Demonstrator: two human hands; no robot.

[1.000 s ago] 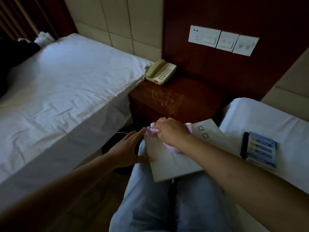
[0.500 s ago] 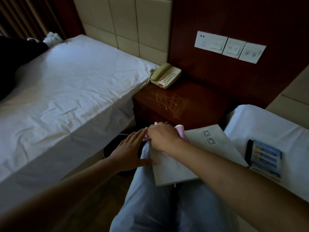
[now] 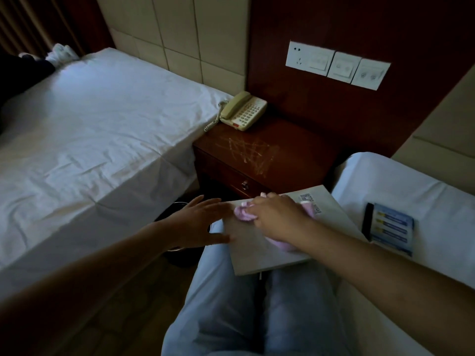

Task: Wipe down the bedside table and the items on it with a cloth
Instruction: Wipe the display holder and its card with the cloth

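Note:
A white booklet [image 3: 267, 253] lies across my lap. My right hand [image 3: 277, 217] grips a pink cloth [image 3: 244, 213] and presses it onto the booklet's upper left part. My left hand [image 3: 200, 224] lies flat with straight fingers against the booklet's left edge. Beyond my knees stands the dark wooden bedside table [image 3: 295, 155], its top marked with pale scratches. A cream telephone [image 3: 243, 111] sits at the table's back left corner.
A white-sheeted bed [image 3: 90, 129] fills the left side. Another white bed [image 3: 411, 186] at right carries a blue-fronted card holder [image 3: 390, 227]. A dark bin [image 3: 180, 253] stands on the floor under my left hand. Wall switches [image 3: 336, 65] hang above the table.
My right hand has slid the cloth a little along the top of the booklet. My left hand stays at the booklet's left edge. The camera has tilted slightly.

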